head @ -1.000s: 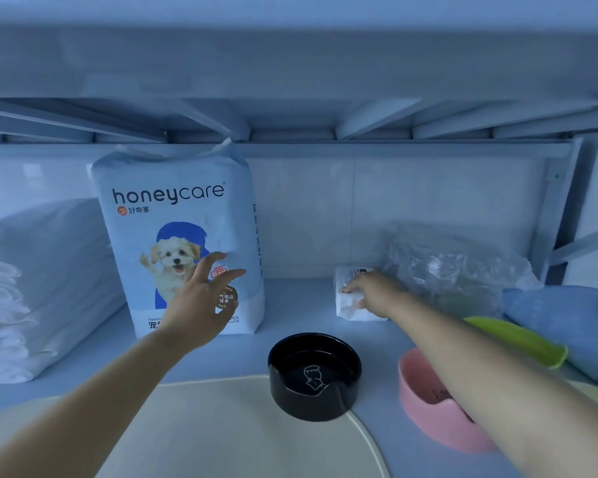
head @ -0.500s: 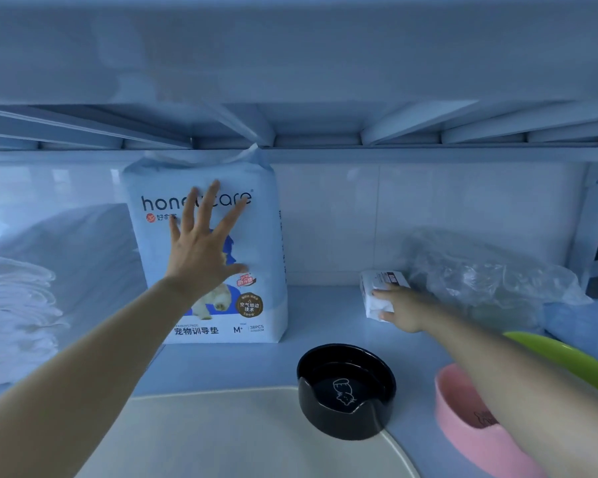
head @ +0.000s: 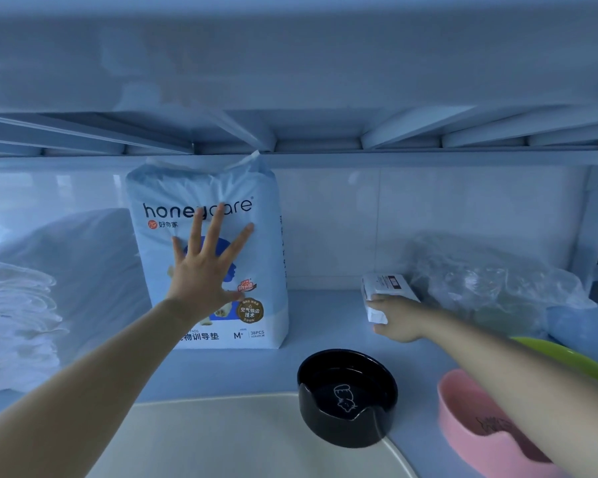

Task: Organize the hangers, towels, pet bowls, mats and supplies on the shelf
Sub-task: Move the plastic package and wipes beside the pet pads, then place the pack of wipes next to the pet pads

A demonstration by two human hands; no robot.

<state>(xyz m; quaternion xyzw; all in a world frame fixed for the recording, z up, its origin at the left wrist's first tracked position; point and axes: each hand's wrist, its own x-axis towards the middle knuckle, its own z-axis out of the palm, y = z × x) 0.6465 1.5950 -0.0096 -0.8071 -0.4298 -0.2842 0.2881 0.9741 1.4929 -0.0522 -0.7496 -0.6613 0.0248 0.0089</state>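
Note:
A tall blue-and-white pack of pet training pads [head: 256, 215] stands upright at the back of the shelf. My left hand [head: 206, 267] lies flat against its front with fingers spread. To the right, my right hand [head: 396, 317] grips the near end of a small white packet [head: 387, 286] lying on the shelf board. A black pet bowl [head: 347, 396] sits in front of the pack, partly on a cream mat [head: 221, 439]. A pink bowl [head: 477, 429] and a green bowl [head: 567, 355] sit under my right forearm.
Folded white towels [head: 14, 322] are stacked at the far left, with a grey-white bundle [head: 90, 270] behind them. A crumpled clear plastic bag [head: 487, 284] and a blue cloth [head: 584, 326] fill the back right corner. The upper shelf [head: 290, 81] hangs low overhead.
My left hand rose from the pack's lower front and spread flat higher up on it. My right hand stayed on the white packet, shifting to its near end. The camera moved closer.

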